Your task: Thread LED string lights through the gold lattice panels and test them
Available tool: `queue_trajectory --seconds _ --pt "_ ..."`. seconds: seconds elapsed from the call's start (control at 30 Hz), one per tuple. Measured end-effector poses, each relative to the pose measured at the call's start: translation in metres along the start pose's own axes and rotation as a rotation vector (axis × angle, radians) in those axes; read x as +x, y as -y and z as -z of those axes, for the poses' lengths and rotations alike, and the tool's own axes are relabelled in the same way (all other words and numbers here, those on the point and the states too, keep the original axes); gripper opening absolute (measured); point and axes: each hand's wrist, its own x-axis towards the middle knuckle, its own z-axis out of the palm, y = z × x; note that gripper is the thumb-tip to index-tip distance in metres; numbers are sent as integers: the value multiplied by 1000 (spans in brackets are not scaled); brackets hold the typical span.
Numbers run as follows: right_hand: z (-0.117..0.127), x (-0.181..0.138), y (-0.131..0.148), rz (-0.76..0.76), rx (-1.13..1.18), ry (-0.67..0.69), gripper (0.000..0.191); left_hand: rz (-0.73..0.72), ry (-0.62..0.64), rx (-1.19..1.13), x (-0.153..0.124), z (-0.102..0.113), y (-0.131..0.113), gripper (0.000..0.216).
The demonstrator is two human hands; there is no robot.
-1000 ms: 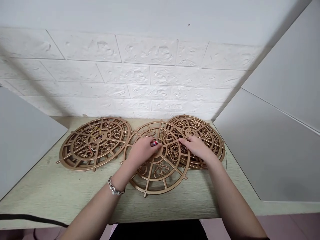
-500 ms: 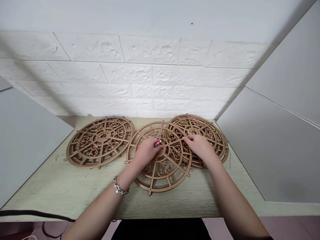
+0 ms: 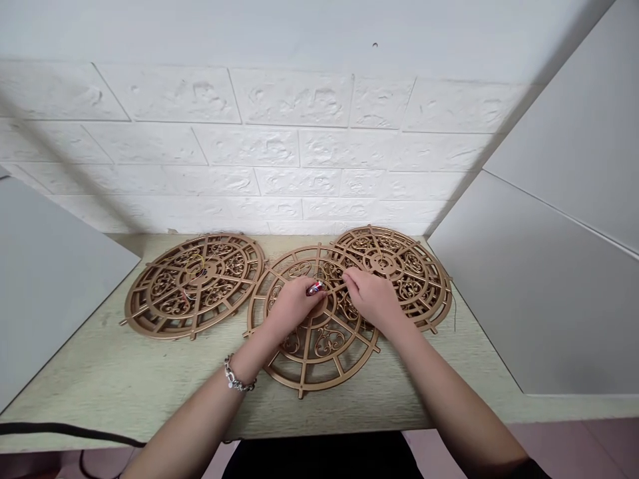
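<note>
Mid-surface, toward the front edge of the pale green tabletop (image 3: 150,379), there it is: a gold openwork wheel (image 3: 319,311), concentric rims, straight spokes, scrollwork curling in the inner panels, little tabs jutting from the outer rim! Its right side overlaps the right stack (image 3: 383,265) of wheels; near the left edge lies the left stack (image 3: 210,271). Over the hub, the left hand (image 3: 292,303) is clamped on a small red, white and blue piece (image 3: 315,287). The right hand (image 3: 372,296)? Fingertips together above the wheel; what's between them, I can't tell!
</note>
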Motion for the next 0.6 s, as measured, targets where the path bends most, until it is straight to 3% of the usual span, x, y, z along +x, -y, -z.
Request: queue_trajectory --seconds 0.17,0.3,0.47,0.6 --pt "-9 0 3 81 -121 93 29 92 -12 -240 -2 6 -2 23" --pt "-15 0 6 104 -186 60 30 147 -10 -489 -3 9 -6 25" --pt "-19 -1 7 94 -202 45 28 112 -45 -721 -5 16 -11 29" --pt "-17 -1 8 79 -197 60 27 66 -76 -732 -8 21 -14 27"
